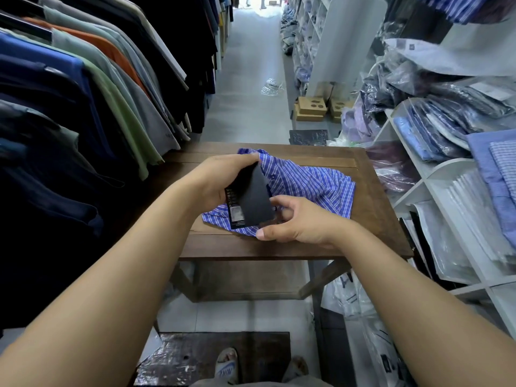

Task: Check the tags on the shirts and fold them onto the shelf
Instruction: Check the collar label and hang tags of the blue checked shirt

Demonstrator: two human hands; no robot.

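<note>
At the tag check, with folding not yet begun: holding the dark tag (251, 199) up over the blue striped shirt (312, 180) lying crumpled on the wooden table (377, 219), with the left hand (220, 177) curled round the tag's top edge and the right hand (296, 222) pinching its lower corner. Probably calls next for reading the printed side, then letting the tag go, spreading the shirt flat, folding it square and carrying it across to the white shelf (446, 166) at the right, beside the folded blue shirts (491, 169) there.
</note>
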